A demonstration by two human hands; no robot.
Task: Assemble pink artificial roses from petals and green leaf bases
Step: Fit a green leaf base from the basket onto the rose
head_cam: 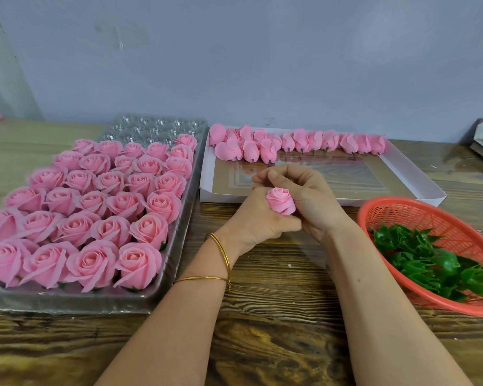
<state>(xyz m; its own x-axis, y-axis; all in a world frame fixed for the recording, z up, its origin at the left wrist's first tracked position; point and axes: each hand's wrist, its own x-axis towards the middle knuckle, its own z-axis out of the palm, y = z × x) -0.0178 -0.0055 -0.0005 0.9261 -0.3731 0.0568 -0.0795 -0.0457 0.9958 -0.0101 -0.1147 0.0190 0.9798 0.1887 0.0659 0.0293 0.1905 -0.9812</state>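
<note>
Done: tray [180, 232] mostly filled with finished roses [95, 204]; back cups unfilled.
In hand: bud [280, 201] above bench [262, 316], left hand [258, 221] fingers curled round its base, right hand [315, 199] fingers pinching its side; no leaf base visible.
Left: buds [301, 143] in box [418, 176]; leaf bases [430, 260] in basket [374, 207].

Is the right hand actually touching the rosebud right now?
Touching. Head view: the right hand curls against the rosebud along its right edge with no gap, while the left hand grips it from below.
</note>
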